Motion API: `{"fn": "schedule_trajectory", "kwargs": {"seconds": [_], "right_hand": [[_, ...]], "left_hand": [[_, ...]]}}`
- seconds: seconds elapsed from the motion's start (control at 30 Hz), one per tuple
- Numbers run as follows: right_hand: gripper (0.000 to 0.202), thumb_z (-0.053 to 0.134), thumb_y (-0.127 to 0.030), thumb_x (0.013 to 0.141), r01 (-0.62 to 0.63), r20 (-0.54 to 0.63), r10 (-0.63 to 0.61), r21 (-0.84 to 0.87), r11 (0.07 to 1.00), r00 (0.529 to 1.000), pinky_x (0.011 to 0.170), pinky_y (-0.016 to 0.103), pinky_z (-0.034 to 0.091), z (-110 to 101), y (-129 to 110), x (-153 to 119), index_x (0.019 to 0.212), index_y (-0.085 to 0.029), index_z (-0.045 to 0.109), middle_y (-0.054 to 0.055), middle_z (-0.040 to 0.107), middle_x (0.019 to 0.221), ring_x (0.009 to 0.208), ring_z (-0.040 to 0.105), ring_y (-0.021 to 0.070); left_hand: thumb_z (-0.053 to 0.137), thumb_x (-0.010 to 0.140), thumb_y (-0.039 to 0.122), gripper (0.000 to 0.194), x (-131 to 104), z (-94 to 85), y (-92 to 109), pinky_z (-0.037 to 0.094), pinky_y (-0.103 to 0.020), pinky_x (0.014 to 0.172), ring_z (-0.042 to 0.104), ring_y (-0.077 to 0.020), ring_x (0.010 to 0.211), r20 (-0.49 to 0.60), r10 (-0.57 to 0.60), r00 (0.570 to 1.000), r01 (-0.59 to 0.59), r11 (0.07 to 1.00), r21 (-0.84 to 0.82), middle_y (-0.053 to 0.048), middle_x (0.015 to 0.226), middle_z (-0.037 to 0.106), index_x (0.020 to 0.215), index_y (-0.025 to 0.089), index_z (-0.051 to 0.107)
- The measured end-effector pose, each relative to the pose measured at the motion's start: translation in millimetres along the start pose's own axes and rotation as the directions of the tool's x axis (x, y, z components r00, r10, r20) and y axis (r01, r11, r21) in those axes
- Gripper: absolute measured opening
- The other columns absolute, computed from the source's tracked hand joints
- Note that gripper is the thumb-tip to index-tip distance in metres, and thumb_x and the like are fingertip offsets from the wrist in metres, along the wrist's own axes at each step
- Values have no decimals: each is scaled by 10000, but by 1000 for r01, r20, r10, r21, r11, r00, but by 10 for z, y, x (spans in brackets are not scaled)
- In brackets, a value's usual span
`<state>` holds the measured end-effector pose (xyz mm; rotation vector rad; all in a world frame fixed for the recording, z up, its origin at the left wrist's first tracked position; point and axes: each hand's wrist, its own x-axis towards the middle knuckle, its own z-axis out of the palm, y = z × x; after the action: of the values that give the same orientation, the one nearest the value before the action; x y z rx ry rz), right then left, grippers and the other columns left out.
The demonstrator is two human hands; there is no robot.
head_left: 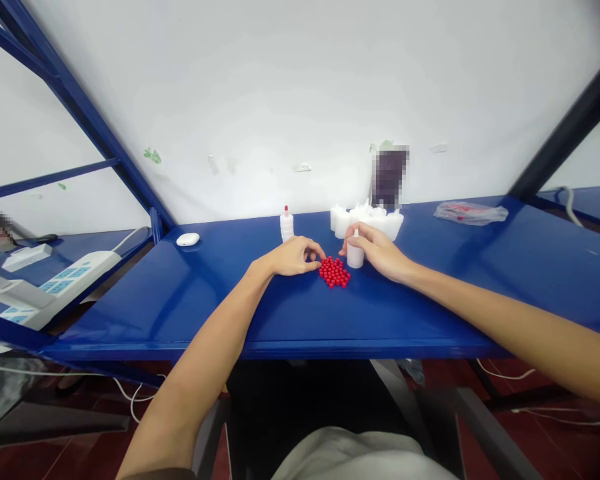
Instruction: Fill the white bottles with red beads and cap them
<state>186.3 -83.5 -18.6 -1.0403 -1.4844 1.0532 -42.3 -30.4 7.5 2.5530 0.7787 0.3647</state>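
Note:
My right hand (pixel 375 250) is closed around a small white squeeze bottle (pixel 355 257), which stands upright with a bare white nozzle tip. My left hand (pixel 297 255) is at the left edge of a pile of small red caps (pixel 334 273). Its thumb and index finger are bent and a little apart, with the tips at the nearest caps. Behind the left hand stands another white bottle (pixel 287 225), topped with a red cap (pixel 287 210). A cluster of several white bottles (pixel 393 225) is behind my right hand, partly hidden by it.
The blue table (pixel 220 287) meets a white wall. A white rounded case (pixel 188 239) lies at the left. At the back right lies a clear plastic bag (pixel 470 213) with something red inside. A white power strip (pixel 63 287) is beyond the blue frame at left.

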Motion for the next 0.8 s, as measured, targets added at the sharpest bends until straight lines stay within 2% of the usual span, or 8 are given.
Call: {"fn": "schedule_trajectory", "kwargs": {"seconds": [0.1,0.2,0.33,0.4,0.5,0.57,0.67,0.8], "right_hand": [[130,562,-335,861,17,-26,-16,52,999,1000,602,279,463,39,27,0,836,-208,565,-17,593,689,620,604,145],[278,613,-428,860,42,-88,-45,-42,998,995,538,271,424,53,-8,-22,712,-200,559,-13,567,601,520,536,122],[426,786,-552,706,32,-225,-67,-159,987,972,449,268,345,46,-93,-66,647,-211,539,-26,526,475,427,443,113],[454,839,-543,637,48,-272,-93,-168,985,958,443,266,331,33,-106,-83,645,-216,525,-35,515,464,421,435,112],[433,838,-493,641,111,-302,-169,-201,973,938,460,273,332,-2,-64,-98,625,-218,504,-34,511,492,439,447,115],[361,760,-477,718,177,-255,-222,-188,966,941,478,286,348,-29,-19,-101,638,-213,528,-23,519,525,457,461,125],[333,539,-455,867,235,-108,-257,-180,955,960,534,313,393,-56,15,-96,652,-202,573,7,535,579,516,500,153],[369,430,-414,950,262,55,-259,-340,903,964,721,341,469,-63,-19,-81,786,-184,667,54,627,791,724,594,196]], "left_hand": [[653,816,316,279,2,0,7,447,-267,657,559,-135,709,11,-14,1000,14,1000,-10,-59,867,691,1010,149,764],[658,819,315,274,4,4,11,440,-269,647,548,-134,695,12,-17,1000,17,1000,-13,-47,837,680,1014,148,753],[685,816,321,254,13,25,-17,438,-272,650,523,-128,683,-16,23,1000,-23,1000,-16,-41,858,682,1012,174,753],[690,820,310,220,18,38,-37,444,-277,673,527,-128,697,-31,56,998,-57,998,-22,-46,896,692,988,183,757],[695,827,294,185,23,49,-50,450,-284,695,535,-130,709,-42,82,996,-83,996,-38,-49,925,706,965,188,758],[699,828,287,172,23,49,-43,449,-285,690,534,-132,709,-40,84,996,-86,995,-42,-48,927,713,956,188,759],[699,829,275,160,19,45,-28,446,-284,679,537,-133,708,-35,87,996,-88,995,-38,-50,930,718,947,187,762],[694,829,258,140,20,52,-27,455,-279,676,573,-132,711,-45,87,995,-91,992,-82,-45,910,735,927,182,759]]}}
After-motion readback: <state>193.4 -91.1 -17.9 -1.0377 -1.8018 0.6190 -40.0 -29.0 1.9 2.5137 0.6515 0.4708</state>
